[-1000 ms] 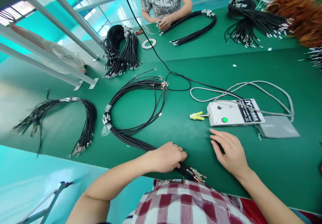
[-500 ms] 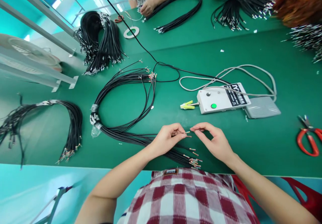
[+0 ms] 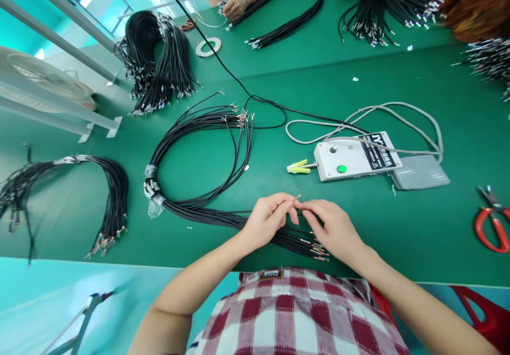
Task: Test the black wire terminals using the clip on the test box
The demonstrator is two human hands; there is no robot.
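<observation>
Green worktop (image 3: 418, 89) carries: looped black wire bundles (image 3: 199, 174), white control box (image 3: 354, 157) with grey pedal (image 3: 418, 171), red-handled cutters (image 3: 492, 222), tape ring (image 3: 207, 46), probably wire offcuts scattered.

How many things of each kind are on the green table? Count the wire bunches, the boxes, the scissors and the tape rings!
Black wire bunches: 6, among them the looped bunch that the left hand and right hand are touching
White box with a green button: 1
Grey pedal: 1
Red scissors: 1
Tape ring: 1
Total: 10
</observation>
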